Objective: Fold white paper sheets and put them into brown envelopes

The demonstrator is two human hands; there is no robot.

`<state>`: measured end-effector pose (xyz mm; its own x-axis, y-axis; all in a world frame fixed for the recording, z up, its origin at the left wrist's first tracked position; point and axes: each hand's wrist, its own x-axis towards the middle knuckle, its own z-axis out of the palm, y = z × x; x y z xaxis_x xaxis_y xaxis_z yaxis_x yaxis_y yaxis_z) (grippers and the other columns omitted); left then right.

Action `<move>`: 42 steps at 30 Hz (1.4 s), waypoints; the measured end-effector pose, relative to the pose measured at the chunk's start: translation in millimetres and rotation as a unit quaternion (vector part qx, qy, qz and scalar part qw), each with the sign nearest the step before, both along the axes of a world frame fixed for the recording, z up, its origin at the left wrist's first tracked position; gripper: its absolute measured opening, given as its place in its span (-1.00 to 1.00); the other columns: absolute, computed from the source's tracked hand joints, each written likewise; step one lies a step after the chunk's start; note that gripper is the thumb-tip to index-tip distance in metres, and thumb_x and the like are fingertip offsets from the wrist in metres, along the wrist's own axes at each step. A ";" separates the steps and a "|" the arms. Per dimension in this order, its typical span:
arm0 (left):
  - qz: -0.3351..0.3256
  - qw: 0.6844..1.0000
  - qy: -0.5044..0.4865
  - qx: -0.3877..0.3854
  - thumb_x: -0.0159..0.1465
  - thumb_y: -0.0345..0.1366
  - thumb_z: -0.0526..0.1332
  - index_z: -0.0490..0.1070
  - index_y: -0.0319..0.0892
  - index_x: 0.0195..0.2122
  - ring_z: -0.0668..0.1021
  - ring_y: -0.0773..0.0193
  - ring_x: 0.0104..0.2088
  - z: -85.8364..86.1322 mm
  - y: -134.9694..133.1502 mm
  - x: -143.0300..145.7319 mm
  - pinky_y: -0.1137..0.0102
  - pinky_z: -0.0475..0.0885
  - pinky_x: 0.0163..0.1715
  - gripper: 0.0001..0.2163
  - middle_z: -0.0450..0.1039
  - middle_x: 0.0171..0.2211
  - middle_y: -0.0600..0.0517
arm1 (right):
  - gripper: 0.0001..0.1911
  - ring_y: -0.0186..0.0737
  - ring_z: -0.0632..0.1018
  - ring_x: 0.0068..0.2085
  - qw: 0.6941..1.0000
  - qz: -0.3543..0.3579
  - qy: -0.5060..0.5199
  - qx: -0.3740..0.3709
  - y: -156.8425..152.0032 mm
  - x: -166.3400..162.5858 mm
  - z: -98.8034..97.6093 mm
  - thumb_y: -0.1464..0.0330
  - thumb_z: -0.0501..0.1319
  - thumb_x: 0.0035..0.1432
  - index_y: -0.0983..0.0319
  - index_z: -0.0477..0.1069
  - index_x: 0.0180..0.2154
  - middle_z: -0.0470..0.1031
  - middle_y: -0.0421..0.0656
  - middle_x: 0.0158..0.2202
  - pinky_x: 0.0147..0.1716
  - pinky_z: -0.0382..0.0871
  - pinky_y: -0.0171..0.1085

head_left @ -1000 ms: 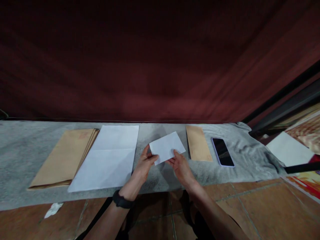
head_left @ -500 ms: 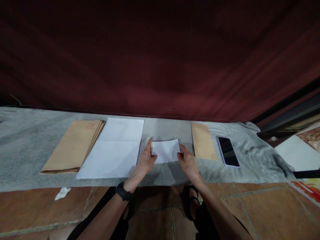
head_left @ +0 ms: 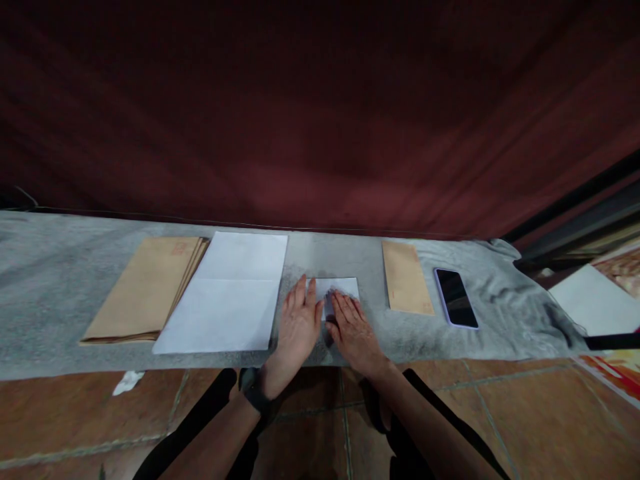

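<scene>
A small folded sheet of white paper lies on the grey cloth, partly covered by both hands. My left hand rests flat over its left end, fingers stretched out and pointing away from me. On the paper's right half my right hand presses down, palm lowered and fingers extended, tilted toward the left. To the left lie larger white sheets with a crease across the middle. One brown envelope lies to the right of my right hand.
At the far left sits a stack of brown envelopes. A phone in a light purple case lies right of the single envelope. The grey cloth ends in front at a tiled floor, where a white scrap lies. Behind hangs a dark red curtain.
Both hands were pinching the small paper by its two ends. They have let go of those grips, moved closer together and now lie flat on it.
</scene>
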<state>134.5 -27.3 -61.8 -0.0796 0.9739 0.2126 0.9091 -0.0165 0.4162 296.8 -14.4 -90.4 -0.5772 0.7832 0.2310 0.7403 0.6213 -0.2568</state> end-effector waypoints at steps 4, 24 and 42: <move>-0.135 0.990 0.010 0.033 0.47 0.00 -0.03 -0.10 -0.30 0.44 0.14 -0.04 0.43 -17.0 -18.5 24.1 -0.01 0.16 0.36 -0.35 0.08 0.42 -0.29 | -0.24 0.08 0.03 0.46 0.996 0.050 -0.047 0.055 -12.4 0.4 -13.6 0.36 0.06 0.33 0.40 -0.14 0.45 0.03 0.11 0.45 0.40 0.01 0.15; -0.054 0.990 0.121 0.049 0.43 0.13 -0.06 -0.01 -0.43 0.42 0.17 -0.10 0.41 -42.8 -31.4 -0.9 -0.01 0.22 0.33 -0.24 0.09 0.39 -0.36 | -0.25 0.01 0.18 0.41 0.994 -0.068 -0.057 0.065 -7.7 35.9 -22.2 0.17 -0.02 0.47 0.38 -0.25 0.46 0.05 0.11 0.44 0.37 0.08 0.01; -0.191 0.978 0.083 0.028 0.50 -0.02 -0.13 0.06 -0.32 0.41 0.10 0.12 0.44 -32.0 7.5 56.0 0.11 0.10 0.40 -0.41 0.09 0.42 -0.17 | -0.28 -0.05 0.15 0.43 0.994 -0.040 -0.078 0.063 -2.4 45.2 -26.4 0.48 -0.05 0.35 0.34 -0.21 0.46 0.14 0.04 0.42 0.40 -0.04 0.06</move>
<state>190.4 -19.8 -93.8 0.3282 0.9122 0.2451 0.8868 -0.3870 0.2528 342.0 -16.8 -116.9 -0.5511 0.7982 0.2433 0.8129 0.5793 -0.0593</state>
